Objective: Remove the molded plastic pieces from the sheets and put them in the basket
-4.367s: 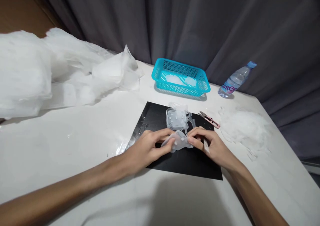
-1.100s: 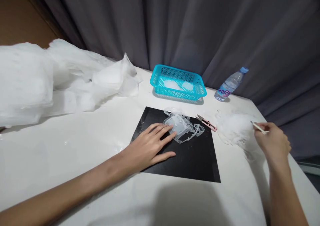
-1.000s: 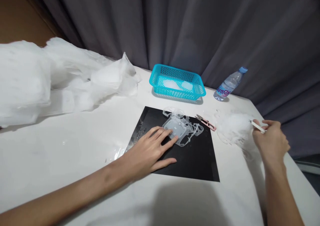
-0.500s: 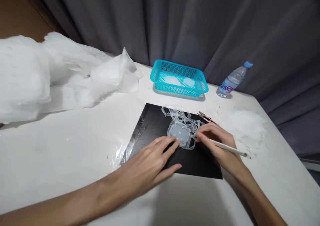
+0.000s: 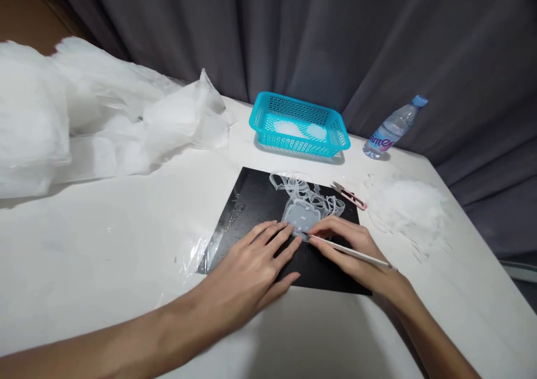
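A translucent plastic part with small studs lies on a black mat, tangled with clear plastic strips. My left hand lies flat on the mat, its fingertips pressing the part's near left edge. My right hand grips a thin white pen-like tool, whose tip meets the part's near edge.
A turquoise basket with clear pieces stands behind the mat. Pink snips lie at the mat's right corner. A heap of white scraps and a water bottle are right. Bulky white plastic bags fill the left.
My right hand came back from the scrap heap to the part with the tool, and its tip shifted to the near edge. My left hand stayed pressing the part.
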A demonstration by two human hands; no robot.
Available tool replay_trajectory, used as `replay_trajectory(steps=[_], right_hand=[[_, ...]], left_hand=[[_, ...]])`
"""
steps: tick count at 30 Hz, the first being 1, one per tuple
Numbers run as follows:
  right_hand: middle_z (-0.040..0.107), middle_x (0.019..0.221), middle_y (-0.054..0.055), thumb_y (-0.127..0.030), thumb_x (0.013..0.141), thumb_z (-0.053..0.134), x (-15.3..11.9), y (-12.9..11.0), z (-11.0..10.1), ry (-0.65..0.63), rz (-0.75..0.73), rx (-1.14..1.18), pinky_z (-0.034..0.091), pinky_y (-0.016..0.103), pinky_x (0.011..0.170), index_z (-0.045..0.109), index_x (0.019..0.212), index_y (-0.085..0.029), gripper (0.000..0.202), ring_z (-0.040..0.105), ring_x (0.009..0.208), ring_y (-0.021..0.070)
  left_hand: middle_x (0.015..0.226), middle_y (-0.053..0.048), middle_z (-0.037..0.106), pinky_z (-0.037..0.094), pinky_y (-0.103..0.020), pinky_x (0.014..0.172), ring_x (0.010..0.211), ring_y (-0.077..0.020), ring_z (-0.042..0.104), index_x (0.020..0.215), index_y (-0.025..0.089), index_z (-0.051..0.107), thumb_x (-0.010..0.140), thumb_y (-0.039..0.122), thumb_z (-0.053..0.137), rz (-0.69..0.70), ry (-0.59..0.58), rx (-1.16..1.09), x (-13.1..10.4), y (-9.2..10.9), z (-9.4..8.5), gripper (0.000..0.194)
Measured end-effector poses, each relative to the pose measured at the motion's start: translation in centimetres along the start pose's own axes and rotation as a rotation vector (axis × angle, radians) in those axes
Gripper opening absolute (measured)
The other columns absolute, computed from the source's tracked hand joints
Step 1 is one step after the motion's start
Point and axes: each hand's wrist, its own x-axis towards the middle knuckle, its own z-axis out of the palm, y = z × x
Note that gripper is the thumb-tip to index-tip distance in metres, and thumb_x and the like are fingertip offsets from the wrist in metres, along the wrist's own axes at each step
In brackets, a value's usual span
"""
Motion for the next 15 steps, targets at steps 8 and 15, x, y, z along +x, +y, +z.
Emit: replay_trajectory(steps=[8,15], right_hand=[[0.071,0.113,0.006,-0.025,0.104,0.06,0.21,0.09,0.29,-0.055,-0.101,0.023,0.051,0.033,0.099,0.073,0.107,-0.024,0.014,0.068,0.107,0.0196],[0.07,0.098,0.002,-0.028,0.104,0.06,0.16,-0.03,0.9,-0.019,0.0,-0.034,0.052,0.029,0.085,0.07,0.102,-0.023,0.011,0.068,0.091,0.0177]], left_hand=[[0.147,-0.018,0.062,0.049,-0.049,0.108,0.13,-0.0349,0.061,0.145,0.017,0.062,0.1,0.049,0.062,-0.046,-0.064,-0.012,0.08,-0.22,-0.68,0.056],[0.148,-0.018,0.06,0.05,-0.05,0.108,0.132,-0.0363,0.059,0.15,0.018,0.057,0.099,0.054,0.062,-0.081,-0.074,-0.039,0.07,0.03,-0.58,0.062]])
